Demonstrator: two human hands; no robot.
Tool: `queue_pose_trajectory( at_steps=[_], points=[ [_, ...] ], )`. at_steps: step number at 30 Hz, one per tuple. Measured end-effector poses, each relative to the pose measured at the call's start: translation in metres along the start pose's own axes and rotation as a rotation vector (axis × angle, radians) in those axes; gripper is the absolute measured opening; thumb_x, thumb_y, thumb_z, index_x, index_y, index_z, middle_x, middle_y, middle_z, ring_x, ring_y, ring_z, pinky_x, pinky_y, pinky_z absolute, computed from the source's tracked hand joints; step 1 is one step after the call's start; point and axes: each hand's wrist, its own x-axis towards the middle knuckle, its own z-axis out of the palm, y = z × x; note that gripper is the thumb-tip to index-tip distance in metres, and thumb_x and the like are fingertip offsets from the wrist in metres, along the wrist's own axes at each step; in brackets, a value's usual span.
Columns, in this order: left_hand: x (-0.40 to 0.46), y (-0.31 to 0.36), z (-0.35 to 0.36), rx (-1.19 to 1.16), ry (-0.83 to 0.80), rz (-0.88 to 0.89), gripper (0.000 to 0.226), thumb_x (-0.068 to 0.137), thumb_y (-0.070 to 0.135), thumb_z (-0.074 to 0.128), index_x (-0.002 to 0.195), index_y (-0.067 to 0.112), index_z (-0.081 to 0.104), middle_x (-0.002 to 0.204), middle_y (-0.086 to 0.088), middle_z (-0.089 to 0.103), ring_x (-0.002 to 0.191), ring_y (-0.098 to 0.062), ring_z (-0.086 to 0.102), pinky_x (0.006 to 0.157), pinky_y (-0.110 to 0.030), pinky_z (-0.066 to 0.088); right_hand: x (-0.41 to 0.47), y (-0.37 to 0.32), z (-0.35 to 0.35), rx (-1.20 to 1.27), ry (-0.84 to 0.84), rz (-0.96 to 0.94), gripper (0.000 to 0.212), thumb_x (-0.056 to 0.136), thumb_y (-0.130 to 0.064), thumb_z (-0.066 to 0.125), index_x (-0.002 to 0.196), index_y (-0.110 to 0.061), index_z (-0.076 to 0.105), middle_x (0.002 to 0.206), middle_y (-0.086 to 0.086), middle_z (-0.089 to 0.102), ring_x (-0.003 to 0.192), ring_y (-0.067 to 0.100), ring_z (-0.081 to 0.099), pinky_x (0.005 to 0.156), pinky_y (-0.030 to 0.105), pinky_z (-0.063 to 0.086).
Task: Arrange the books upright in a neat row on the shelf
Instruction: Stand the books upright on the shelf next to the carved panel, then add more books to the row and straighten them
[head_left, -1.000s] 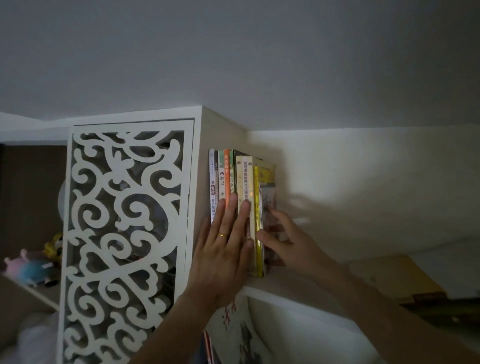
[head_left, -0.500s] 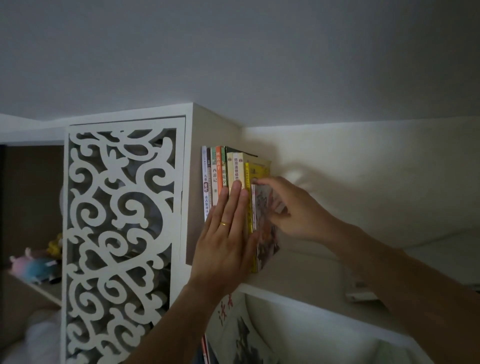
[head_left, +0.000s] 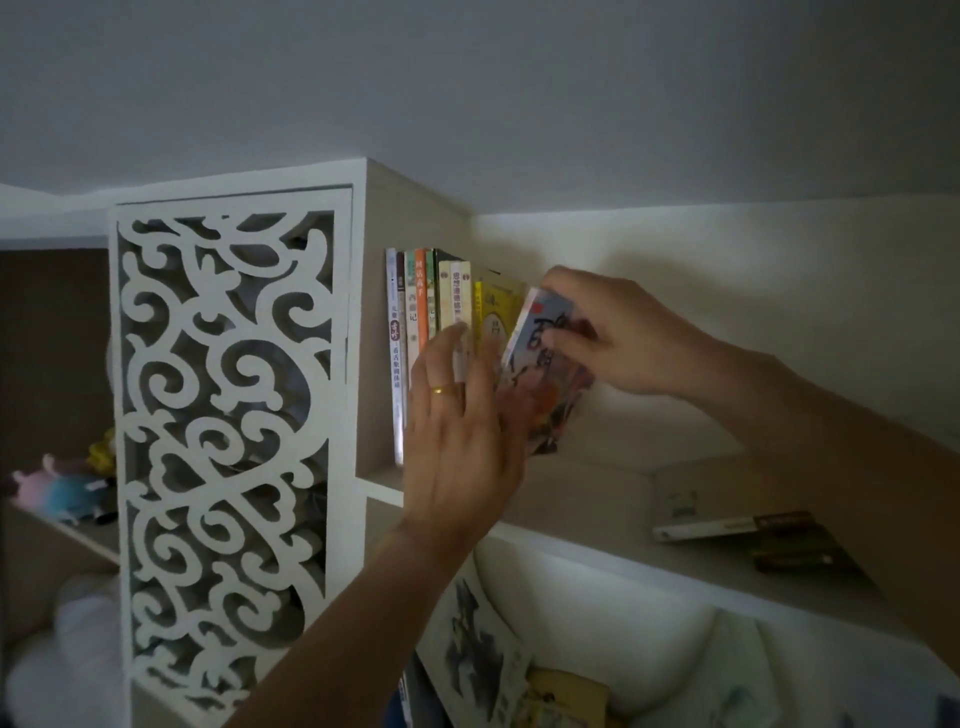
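Several books stand upright in a row at the left end of the white shelf, against its side wall. My left hand, with a gold ring, lies flat with straight fingers against the spines and a yellow book. My right hand grips the top of a colourful illustrated book, which leans to the right, its top tilted away from the row and its foot near the yellow book.
Two or three books lie flat on the shelf at the right. A white carved lattice panel stands left of the row. Plush toys sit on a lower left shelf. More books and papers fill the compartment below.
My right hand rose from the lower edge of the colourful book to its top and pulled the top rightward, tilting it out of the row. My left hand stayed on the spines.
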Motion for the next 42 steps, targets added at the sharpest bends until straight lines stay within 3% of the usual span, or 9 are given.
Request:
queue_pose_trajectory(
  at_steps=[6,9,12,15,21,26,32,35,42],
  points=[
    [0.012,0.034,-0.004,-0.661,-0.076,-0.469,0.008,0.11,0.014,0.041,0.118,0.014,0.043,0.104,0.011,0.062,0.09,-0.001,0.069,0.064,-0.017,0.058,-0.024,0.006,-0.018,0.155,0.405,0.564,0.072,0.085,-0.011,0.073,0.147,-0.019,0.038,0.133,0.008,0.05,0.12,0.024,0.05,0.09,0.034,0.047],
    [-0.006,0.027,0.0,-0.85,-0.148,-0.573,0.012,0.11,0.014,0.043,0.122,0.015,0.044,0.113,0.007,0.065,0.102,-0.005,0.07,0.074,-0.033,0.064,-0.055,0.014,-0.004,0.681,0.14,0.836,0.044,0.089,-0.002,0.064,0.132,0.008,0.057,0.104,0.009,0.064,0.08,0.011,0.066,0.063,0.022,0.05],
    [-0.023,0.02,0.007,-0.677,-0.324,-0.53,0.016,0.107,0.017,0.05,0.115,0.023,0.038,0.105,0.006,0.068,0.091,-0.009,0.071,0.077,-0.046,0.062,-0.086,0.005,0.03,0.689,0.036,0.866,0.012,0.087,0.009,0.057,0.09,0.0,0.064,0.084,0.011,0.057,0.07,0.016,0.056,0.06,0.024,0.044],
    [-0.028,0.024,0.002,-0.59,-0.35,-0.496,0.02,0.107,0.017,0.05,0.113,0.021,0.031,0.096,0.007,0.065,0.079,0.002,0.067,0.071,-0.038,0.058,-0.095,-0.003,0.043,0.587,0.158,0.839,0.029,0.088,0.007,0.058,0.072,-0.017,0.052,0.074,0.004,0.052,0.075,0.017,0.049,0.063,0.03,0.037],
    [-0.022,0.047,-0.036,-0.807,-0.114,-0.589,0.025,0.095,0.038,0.054,0.104,0.02,0.04,0.109,-0.026,0.056,0.104,-0.042,0.062,0.092,-0.068,0.052,-0.101,-0.029,0.021,0.447,0.34,0.556,0.017,0.098,-0.016,0.058,0.103,-0.018,0.042,0.085,-0.002,0.058,0.077,0.015,0.054,0.072,0.033,0.044],
    [-0.068,0.114,-0.06,-0.962,-0.085,-0.407,0.006,0.11,0.021,0.048,0.105,0.025,0.048,0.087,-0.004,0.065,0.084,-0.027,0.07,0.079,-0.047,0.061,-0.204,-0.079,-0.009,0.551,0.507,0.492,0.02,0.102,-0.004,0.054,0.11,-0.021,0.045,0.069,-0.005,0.053,0.061,0.003,0.045,0.064,0.018,0.038],
    [-0.202,0.195,-0.045,-0.963,-0.409,-0.278,0.019,0.111,0.023,0.041,0.107,0.005,0.035,0.076,0.013,0.057,0.063,-0.007,0.058,0.054,-0.042,0.051,-0.394,-0.114,0.004,0.482,0.48,0.819,0.023,0.106,-0.003,0.045,0.129,-0.006,0.043,0.082,0.019,0.056,0.064,0.024,0.049,0.062,0.041,0.04],
    [-0.27,0.23,-0.028,-0.945,-0.666,-0.244,0.009,0.111,0.033,0.04,0.119,0.034,0.038,0.077,0.005,0.066,0.056,-0.017,0.065,0.045,-0.044,0.053,-0.486,-0.129,0.019,0.442,0.48,1.043,0.011,0.107,-0.006,0.046,0.115,-0.012,0.044,0.071,0.013,0.052,0.057,0.023,0.041,0.056,0.036,0.035],
    [-0.369,0.331,0.01,-0.921,-1.31,-0.37,0.016,0.108,0.031,0.047,0.095,0.023,0.045,0.077,0.002,0.054,0.064,-0.001,0.055,0.062,-0.019,0.042,-0.647,-0.15,0.032,0.509,0.573,1.586,0.012,0.106,-0.005,0.046,0.115,-0.011,0.041,0.079,0.007,0.05,0.063,0.009,0.052,0.058,0.025,0.045]
  ],
)
